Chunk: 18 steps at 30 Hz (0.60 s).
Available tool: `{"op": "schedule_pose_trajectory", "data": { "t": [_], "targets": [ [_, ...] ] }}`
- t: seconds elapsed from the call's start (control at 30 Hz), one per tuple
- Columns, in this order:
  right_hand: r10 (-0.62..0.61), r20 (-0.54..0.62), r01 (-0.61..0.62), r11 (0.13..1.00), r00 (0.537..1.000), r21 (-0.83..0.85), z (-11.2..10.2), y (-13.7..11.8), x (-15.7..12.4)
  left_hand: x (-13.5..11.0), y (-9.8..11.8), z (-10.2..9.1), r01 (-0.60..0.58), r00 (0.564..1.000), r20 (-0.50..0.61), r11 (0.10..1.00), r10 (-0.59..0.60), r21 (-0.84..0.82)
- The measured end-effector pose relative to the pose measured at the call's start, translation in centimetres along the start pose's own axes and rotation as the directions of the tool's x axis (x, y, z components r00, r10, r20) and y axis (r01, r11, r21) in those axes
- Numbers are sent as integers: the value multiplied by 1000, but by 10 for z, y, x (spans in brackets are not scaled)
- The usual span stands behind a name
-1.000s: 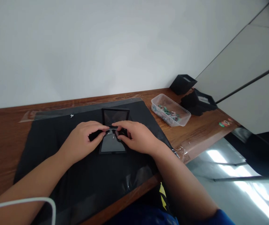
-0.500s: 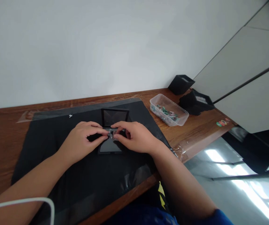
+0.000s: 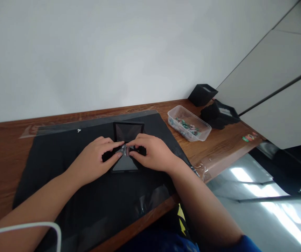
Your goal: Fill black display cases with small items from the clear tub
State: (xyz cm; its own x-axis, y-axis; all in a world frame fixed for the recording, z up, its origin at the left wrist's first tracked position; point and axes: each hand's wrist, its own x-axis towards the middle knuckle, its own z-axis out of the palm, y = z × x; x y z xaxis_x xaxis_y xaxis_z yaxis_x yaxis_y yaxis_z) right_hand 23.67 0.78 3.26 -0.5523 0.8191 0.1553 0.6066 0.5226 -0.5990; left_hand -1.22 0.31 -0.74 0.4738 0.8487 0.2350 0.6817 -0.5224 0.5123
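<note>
My left hand (image 3: pixel 95 161) and my right hand (image 3: pixel 153 154) meet at the middle of a black mat (image 3: pixel 61 164). Together their fingertips pinch a small shiny grey piece (image 3: pixel 124 150) held just above an open black hinged case (image 3: pixel 127 132). The case's lid stands up behind my fingers and its flat base (image 3: pixel 125 165) lies under them. Fingers of both hands are closed round the small piece, and much of it is hidden.
The mat lies on a wooden table (image 3: pixel 3 157) against a white wall. A clear plastic tub (image 3: pixel 188 123) with small green and mixed parts stands to the right. Two black boxes (image 3: pixel 202 93) sit at the far right corner. A white cable (image 3: pixel 35 225) crosses my left forearm.
My fingertips have drawn closer together and lifted the small grey piece slightly toward the case's lid. Both hands stay at the same spot on the mat.
</note>
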Motion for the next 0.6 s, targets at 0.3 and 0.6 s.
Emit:
{"op": "schedule_pose_trajectory", "data": {
  "t": [0.3,0.6],
  "targets": [
    [0,31,1,999,1000,-35,-11,-3,-2,2,4,-2,48,998,-29,999,-48,-7],
    [92,67,-82,986,994,-145,-15,-4,-4,-1,1,-3,134,990,40,991,-133,-25]
  ]
}}
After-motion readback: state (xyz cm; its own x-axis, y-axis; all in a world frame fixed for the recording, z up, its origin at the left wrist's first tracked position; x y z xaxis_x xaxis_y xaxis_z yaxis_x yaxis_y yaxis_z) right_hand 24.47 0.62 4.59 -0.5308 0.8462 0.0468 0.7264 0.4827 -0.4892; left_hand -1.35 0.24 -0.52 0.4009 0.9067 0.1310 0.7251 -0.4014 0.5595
